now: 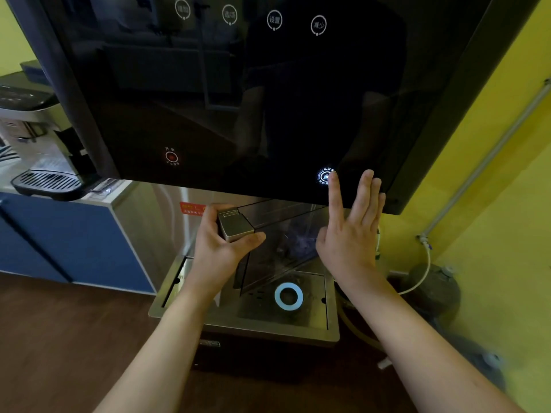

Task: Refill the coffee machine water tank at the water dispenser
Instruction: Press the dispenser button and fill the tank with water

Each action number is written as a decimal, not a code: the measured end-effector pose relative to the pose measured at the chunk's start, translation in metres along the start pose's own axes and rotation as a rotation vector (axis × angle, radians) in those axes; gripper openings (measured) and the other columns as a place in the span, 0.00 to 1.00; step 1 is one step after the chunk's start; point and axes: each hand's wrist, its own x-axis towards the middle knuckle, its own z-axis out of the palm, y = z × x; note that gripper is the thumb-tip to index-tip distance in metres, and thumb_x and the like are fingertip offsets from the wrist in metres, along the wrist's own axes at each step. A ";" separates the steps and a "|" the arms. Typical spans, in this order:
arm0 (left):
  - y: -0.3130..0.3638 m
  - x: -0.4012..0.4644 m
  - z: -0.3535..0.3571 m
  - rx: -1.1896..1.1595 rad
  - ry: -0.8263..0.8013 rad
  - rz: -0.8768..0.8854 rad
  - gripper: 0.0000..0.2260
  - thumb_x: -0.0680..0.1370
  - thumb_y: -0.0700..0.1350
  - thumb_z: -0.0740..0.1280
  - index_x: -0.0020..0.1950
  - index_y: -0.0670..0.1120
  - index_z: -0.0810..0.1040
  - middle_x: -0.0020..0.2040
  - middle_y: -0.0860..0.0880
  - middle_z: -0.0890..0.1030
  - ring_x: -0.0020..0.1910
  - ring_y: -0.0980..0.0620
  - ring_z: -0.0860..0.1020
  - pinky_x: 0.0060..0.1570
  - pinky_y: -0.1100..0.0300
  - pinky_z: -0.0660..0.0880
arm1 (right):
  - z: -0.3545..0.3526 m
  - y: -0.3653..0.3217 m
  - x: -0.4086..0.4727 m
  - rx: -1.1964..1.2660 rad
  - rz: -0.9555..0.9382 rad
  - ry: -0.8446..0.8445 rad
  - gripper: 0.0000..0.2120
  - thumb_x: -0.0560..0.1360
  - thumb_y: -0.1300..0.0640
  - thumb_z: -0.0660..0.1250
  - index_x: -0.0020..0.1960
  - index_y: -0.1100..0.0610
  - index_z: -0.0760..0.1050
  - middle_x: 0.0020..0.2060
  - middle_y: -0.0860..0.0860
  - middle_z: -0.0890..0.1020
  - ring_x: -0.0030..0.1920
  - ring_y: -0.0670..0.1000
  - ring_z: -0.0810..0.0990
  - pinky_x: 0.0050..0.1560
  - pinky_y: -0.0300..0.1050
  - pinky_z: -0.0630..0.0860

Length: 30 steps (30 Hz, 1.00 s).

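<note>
The water dispenser (238,93) fills the upper view with a glossy black front panel. My left hand (222,248) grips the silver handle end of the clear coffee machine water tank (283,242), holding it under the panel above the steel drip tray (244,323). My right hand (351,225) is open with fingers spread, and its index fingertip touches the lit white button (325,175) at the panel's lower right. A red-lit button (171,157) glows at the panel's lower left. Splashing water shows inside the tank.
The coffee machine (38,138) stands on a blue counter (65,234) to the left. A blue ring (288,296) marks the drip tray. A yellow wall with a grey pipe (489,162) and hoses is on the right. Dark wood floor lies below.
</note>
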 end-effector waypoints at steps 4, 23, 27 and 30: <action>0.001 -0.001 0.000 0.008 -0.002 0.011 0.34 0.63 0.56 0.80 0.65 0.55 0.71 0.63 0.52 0.76 0.66 0.51 0.73 0.66 0.41 0.71 | 0.000 0.000 0.000 -0.011 -0.002 -0.003 0.45 0.71 0.61 0.70 0.82 0.54 0.49 0.78 0.70 0.49 0.78 0.70 0.48 0.77 0.67 0.52; 0.001 0.000 -0.001 -0.009 0.001 0.002 0.33 0.62 0.55 0.80 0.63 0.55 0.71 0.61 0.52 0.77 0.64 0.50 0.74 0.65 0.40 0.72 | -0.004 -0.001 0.001 -0.061 0.008 -0.057 0.46 0.71 0.61 0.70 0.82 0.52 0.50 0.78 0.69 0.50 0.78 0.70 0.48 0.76 0.68 0.52; 0.002 -0.001 0.001 -0.011 -0.002 0.003 0.33 0.62 0.56 0.80 0.64 0.55 0.71 0.61 0.52 0.77 0.65 0.49 0.74 0.65 0.39 0.72 | -0.009 -0.001 0.000 -0.051 0.019 -0.057 0.45 0.71 0.60 0.70 0.82 0.52 0.50 0.78 0.68 0.51 0.79 0.69 0.49 0.77 0.68 0.50; 0.004 -0.003 0.001 -0.010 -0.009 0.009 0.32 0.63 0.54 0.80 0.64 0.55 0.71 0.61 0.53 0.77 0.64 0.50 0.74 0.65 0.40 0.72 | -0.013 0.001 -0.002 0.003 0.005 -0.015 0.41 0.72 0.59 0.66 0.81 0.54 0.53 0.78 0.67 0.56 0.78 0.68 0.53 0.76 0.69 0.51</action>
